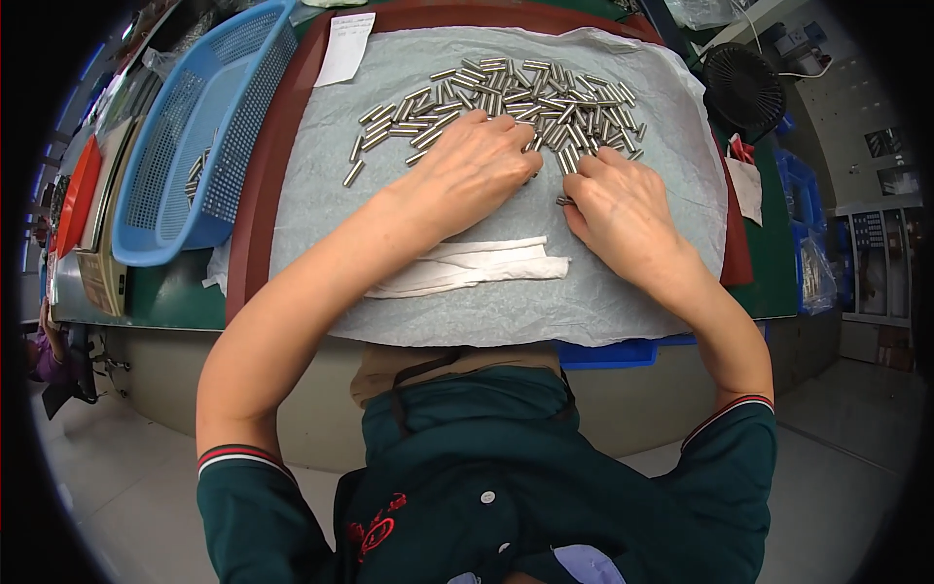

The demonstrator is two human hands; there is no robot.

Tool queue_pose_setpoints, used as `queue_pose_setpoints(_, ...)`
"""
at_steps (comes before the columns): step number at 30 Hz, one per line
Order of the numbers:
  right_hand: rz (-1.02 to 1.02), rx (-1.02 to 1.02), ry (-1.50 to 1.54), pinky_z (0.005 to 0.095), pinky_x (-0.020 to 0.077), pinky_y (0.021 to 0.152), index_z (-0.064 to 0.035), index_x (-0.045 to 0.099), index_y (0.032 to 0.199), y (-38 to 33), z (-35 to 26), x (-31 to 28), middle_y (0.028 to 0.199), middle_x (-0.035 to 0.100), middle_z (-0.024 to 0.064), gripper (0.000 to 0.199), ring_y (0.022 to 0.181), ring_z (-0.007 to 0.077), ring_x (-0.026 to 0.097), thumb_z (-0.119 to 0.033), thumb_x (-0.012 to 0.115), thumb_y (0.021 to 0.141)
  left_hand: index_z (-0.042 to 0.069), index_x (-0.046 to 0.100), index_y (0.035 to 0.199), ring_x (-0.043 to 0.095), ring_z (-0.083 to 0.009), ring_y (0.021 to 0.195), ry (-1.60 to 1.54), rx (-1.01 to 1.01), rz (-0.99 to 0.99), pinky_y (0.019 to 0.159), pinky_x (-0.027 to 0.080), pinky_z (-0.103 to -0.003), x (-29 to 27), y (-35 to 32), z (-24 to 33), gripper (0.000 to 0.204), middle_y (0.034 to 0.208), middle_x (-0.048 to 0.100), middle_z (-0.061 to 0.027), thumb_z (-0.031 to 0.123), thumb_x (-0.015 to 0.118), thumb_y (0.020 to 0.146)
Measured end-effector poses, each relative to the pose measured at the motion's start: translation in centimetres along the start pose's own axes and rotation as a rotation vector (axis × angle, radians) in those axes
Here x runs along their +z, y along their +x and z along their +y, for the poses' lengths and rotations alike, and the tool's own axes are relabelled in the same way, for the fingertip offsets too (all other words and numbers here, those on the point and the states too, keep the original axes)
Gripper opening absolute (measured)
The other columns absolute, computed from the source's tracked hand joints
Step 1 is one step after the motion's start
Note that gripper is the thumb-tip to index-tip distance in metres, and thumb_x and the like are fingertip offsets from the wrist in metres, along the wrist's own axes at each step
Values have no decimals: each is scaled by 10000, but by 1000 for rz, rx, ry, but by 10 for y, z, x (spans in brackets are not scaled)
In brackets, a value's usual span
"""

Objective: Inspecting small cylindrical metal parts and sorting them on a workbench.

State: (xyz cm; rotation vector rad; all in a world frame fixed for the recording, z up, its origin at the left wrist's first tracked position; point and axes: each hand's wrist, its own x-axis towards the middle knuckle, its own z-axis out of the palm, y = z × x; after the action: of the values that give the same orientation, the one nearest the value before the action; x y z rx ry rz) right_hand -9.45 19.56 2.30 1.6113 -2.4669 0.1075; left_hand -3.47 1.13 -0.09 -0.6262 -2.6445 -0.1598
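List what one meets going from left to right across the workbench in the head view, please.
Red tray → blue mesh basket → white paper slip → left hand → right hand → black fan → blue bins.

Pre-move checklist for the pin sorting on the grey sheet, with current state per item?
1. Left hand resting palm-down on the metal pins: ok.
2. Right hand at the pile's near edge, fingertips on a pin: ok; grip itself cannot tell.
3. Pins all on the grey sheet, none over its edge: ok.
4. Blue basket to the left, a few pins inside: ok.
5. Folded white cloth lying below the hands, apart from the pile: ok.
6. Pins hidden under the palms: cannot tell.
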Motion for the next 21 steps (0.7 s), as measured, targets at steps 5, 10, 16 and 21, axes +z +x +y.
queue_pose_setpoints(5,9,-67,-96,351,486,649,-47,648,682,-5,-5,-1,756,634,99,56,818,231,602,-83,625,644,58,565,773,552,-233,782,-24,38,-37,685,442,-367,-1,1,-3,47,781,522,-79,96,581,752)
queue_pose_setpoints(10,-55,-47,-210,340,481,652,-71,661,694,-8,-10,-1,759,638,73,67,827,199,595,-97,649,633,71,551,741,555,-215,772,8,71,-68,676,430,-335,-6,-3,4,30,778,517,-72,97,538,749)
queue_pose_setpoints(16,-81,-24,-202,339,495,625,-68,664,684,-8,-19,-2,755,644,80,53,812,206,600,-87,643,639,84,560,749,535,-191,815,50,85,-99,705,417,-323,-11,-4,10,25,799,510,-49,106,552,742)
queue_pose_setpoints(21,107,-38,-65,350,501,609,-55,640,641,-12,-18,-4,704,617,90,18,771,241,602,-70,631,639,97,574,788,540,-186,823,155,97,-96,715,411,-315,-15,-17,8,55,820,536,-37,119,545,747)
